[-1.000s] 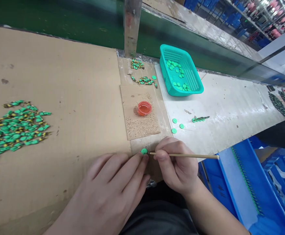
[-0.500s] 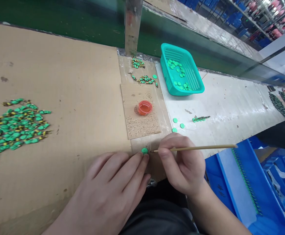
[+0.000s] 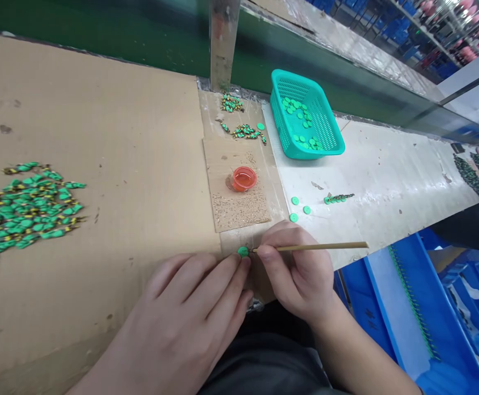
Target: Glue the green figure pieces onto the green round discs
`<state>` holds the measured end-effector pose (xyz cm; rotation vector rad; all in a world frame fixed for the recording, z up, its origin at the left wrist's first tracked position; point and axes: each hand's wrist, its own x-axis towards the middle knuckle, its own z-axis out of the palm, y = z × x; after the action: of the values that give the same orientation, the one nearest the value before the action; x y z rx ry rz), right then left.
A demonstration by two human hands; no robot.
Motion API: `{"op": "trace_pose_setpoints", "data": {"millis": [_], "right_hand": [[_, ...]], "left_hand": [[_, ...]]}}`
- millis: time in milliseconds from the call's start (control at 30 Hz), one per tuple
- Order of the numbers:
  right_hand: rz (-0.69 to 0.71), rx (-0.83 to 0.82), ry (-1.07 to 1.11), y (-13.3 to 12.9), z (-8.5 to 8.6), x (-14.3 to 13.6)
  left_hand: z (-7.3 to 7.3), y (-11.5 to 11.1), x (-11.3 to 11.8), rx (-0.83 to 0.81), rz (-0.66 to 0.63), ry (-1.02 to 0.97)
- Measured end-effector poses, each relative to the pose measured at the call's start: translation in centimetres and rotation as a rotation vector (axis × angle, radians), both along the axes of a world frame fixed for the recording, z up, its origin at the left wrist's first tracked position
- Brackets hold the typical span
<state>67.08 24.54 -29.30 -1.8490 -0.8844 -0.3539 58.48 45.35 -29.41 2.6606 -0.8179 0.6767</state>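
My left hand (image 3: 200, 312) lies at the front edge of the table, fingers together, its fingertips holding a small green disc (image 3: 243, 251). Pinched in my right hand (image 3: 299, 269) is a thin wooden stick (image 3: 325, 246), its dark tip pointing left at the disc's right edge; whether they touch I cannot tell. Beyond the hands, a small red cup (image 3: 244, 179) with shiny liquid stands on a cardboard piece (image 3: 239, 214). Several loose green discs (image 3: 306, 210) lie just past my right hand.
A pile of green, yellow and black pieces (image 3: 29, 208) covers the far left. At the back stands a teal basket (image 3: 338, 144) with green discs inside. Smaller clusters (image 3: 245, 131) lie behind the cup. Blue bins (image 3: 371, 323) and another person's arm (image 3: 465, 227) are at right.
My right hand has shifted slightly left with the stick, whose tip is nearer the green disc. The left hand holds its place.
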Motion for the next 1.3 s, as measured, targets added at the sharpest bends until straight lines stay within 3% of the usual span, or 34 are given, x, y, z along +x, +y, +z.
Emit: {"op": "trace_pose_setpoints", "data": {"millis": [733, 1300], "right_hand": [[-0.010, 0.041, 0.076, 0.8, 0.4, -0.3], [-0.021, -0.197, 0.146, -0.9, 2.4, -1.4]], "left_hand": [[0.2, 0.0, 0.2, -0.016, -0.008, 0.021], [0.2, 0.0, 0.3, -0.027, -0.017, 0.014]]}}
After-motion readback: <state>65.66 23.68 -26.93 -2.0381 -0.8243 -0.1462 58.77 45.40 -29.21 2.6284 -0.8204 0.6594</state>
